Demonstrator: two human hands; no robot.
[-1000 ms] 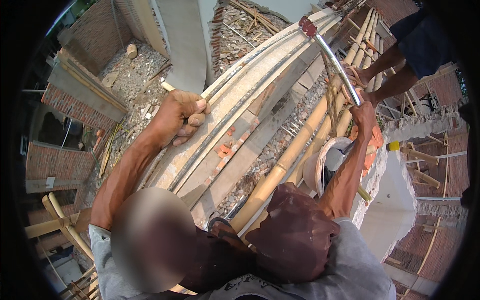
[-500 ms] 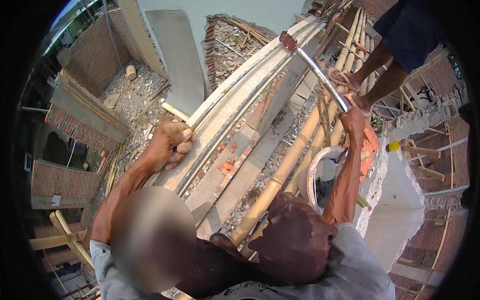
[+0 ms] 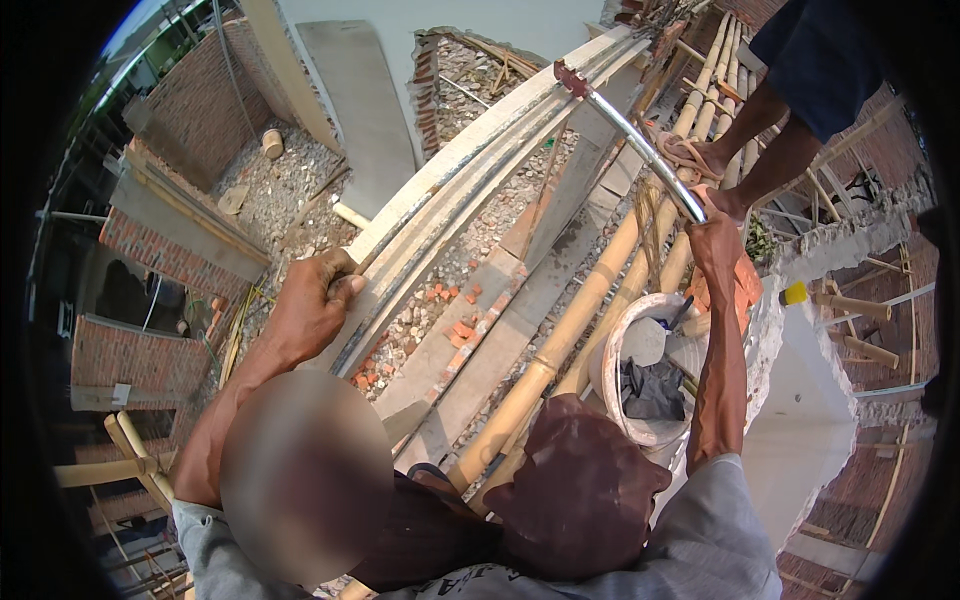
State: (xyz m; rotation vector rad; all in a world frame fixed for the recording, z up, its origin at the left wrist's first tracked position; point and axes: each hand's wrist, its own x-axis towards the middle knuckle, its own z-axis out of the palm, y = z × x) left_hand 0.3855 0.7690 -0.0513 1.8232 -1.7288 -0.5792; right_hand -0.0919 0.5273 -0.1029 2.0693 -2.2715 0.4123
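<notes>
My left hand is closed around the near end of a long, pale, grooved frame, thumb on its upper edge. The frame runs slantwise to the far right, with dark strips along its grooves. In my right hand is a hammer with a shiny metal handle and a worn reddish head. The fist wraps the handle's lower end. The hammer's head lies over the frame toward its far end; whether they touch I cannot tell.
Bamboo poles run beside the frame. A white bucket holding tools and a dark bag stands by my right forearm. Another person's bare legs are at the upper right. Rubble and a broken wall edge lie around.
The frame's near end has moved left with my left hand, baring more brick rubble beside it. My right forearm has swung right, showing more of the bucket; the hammer has barely shifted.
</notes>
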